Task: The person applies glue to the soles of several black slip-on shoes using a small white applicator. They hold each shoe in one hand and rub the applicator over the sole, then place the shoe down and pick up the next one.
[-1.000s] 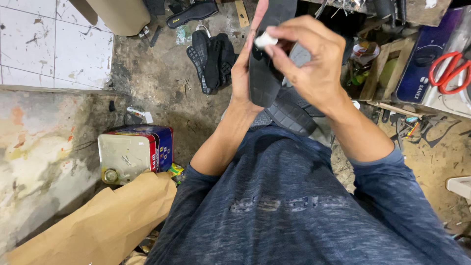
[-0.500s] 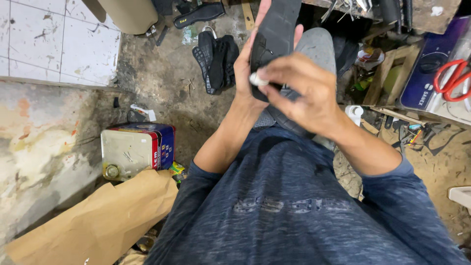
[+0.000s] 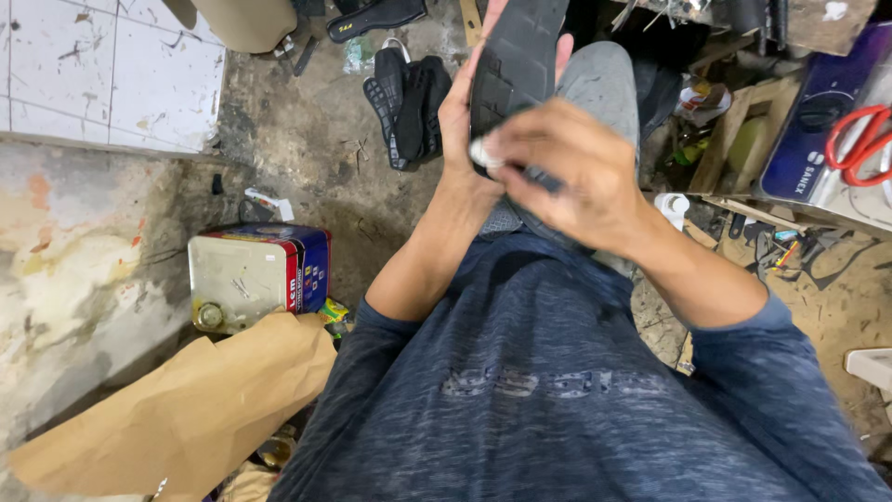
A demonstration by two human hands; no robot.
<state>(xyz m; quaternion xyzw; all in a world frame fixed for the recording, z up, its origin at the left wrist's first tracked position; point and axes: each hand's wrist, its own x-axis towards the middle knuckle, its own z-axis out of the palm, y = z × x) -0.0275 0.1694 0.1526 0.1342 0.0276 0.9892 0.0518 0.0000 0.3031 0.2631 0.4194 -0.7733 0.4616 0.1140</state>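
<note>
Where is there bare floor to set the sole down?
Bare concrete lies between the tin can, the white tiles and the pair of black soles. The right side is crowded: wooden rack, red scissors, small tools.

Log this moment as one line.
left hand: holds black shoe sole upright | right hand: presses small white piece onto sole
</note>
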